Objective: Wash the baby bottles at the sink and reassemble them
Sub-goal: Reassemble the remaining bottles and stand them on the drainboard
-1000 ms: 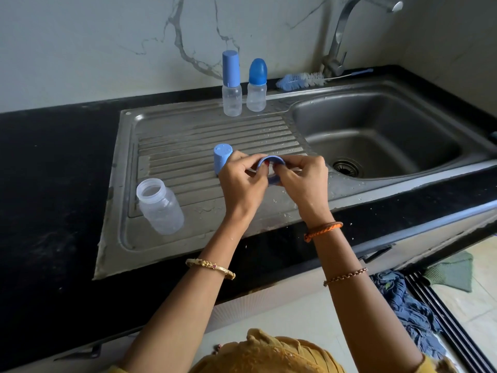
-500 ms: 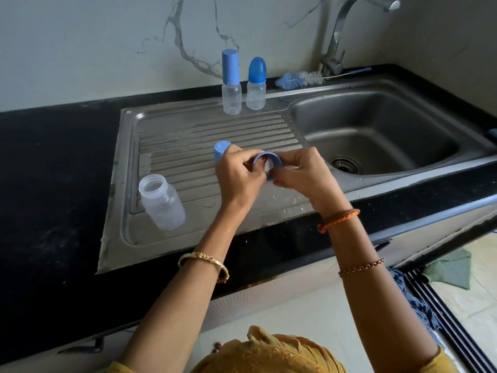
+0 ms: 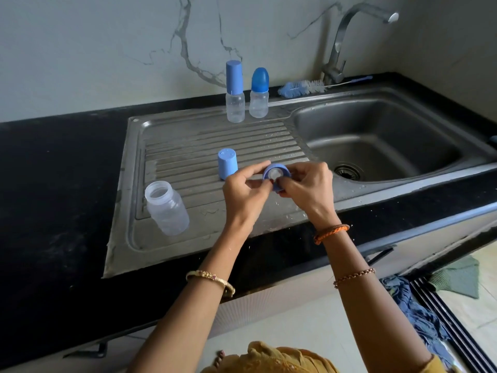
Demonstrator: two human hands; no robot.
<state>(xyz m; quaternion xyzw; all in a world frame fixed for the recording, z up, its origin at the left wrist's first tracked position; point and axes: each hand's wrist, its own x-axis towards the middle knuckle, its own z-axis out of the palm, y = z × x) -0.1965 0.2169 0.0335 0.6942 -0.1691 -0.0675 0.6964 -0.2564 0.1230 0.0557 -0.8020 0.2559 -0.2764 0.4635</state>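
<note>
Both hands hold a blue screw ring with a pale teat seated inside it, above the front of the steel drainboard. My left hand pinches the ring's left side and my right hand grips its right side. Just behind my left hand a light blue cap stands on the ribs. An open clear bottle body stands at the drainboard's front left. Two assembled bottles, one with a tall cap and one with a domed cap, stand at the back.
The sink basin with its drain lies to the right, under a steel tap. A blue bottle brush lies on the rim behind it. Black counter surrounds the sink. Cloths lie on the floor at lower right.
The ring has been turned in my hands, so the pale teat inside it now faces up. My left hand has shifted aside, uncovering more of the light blue cap.
</note>
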